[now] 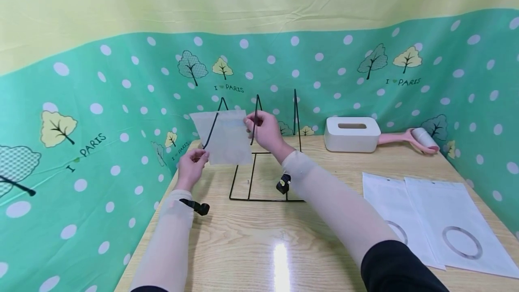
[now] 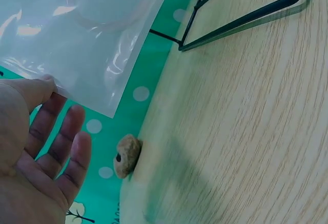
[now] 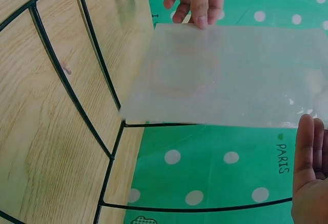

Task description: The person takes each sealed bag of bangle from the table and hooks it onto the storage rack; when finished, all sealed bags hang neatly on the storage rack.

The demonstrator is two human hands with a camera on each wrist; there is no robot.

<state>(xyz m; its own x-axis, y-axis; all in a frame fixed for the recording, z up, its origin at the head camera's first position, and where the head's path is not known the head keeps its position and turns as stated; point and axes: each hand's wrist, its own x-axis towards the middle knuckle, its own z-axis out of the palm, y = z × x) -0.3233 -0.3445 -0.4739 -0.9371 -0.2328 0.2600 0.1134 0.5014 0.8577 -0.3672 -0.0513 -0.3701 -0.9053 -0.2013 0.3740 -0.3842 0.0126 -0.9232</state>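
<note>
Bag (image 1: 230, 141) upright, long axis approx. vert.; L hand (image 1: 191, 169) & R hand (image 1: 265, 130) fingers clamped on edges; ring (image 3: 178, 89) v. faint.

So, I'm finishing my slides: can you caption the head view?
Left hand and right hand hold a translucent bag by a black wire rack on a table.

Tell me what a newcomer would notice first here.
Probably the translucent bag that the left hand and right hand hold up at the left end of the black wire rack. Next, the green polka-dot backdrop behind the table, then the flat white bags at its right.
</note>
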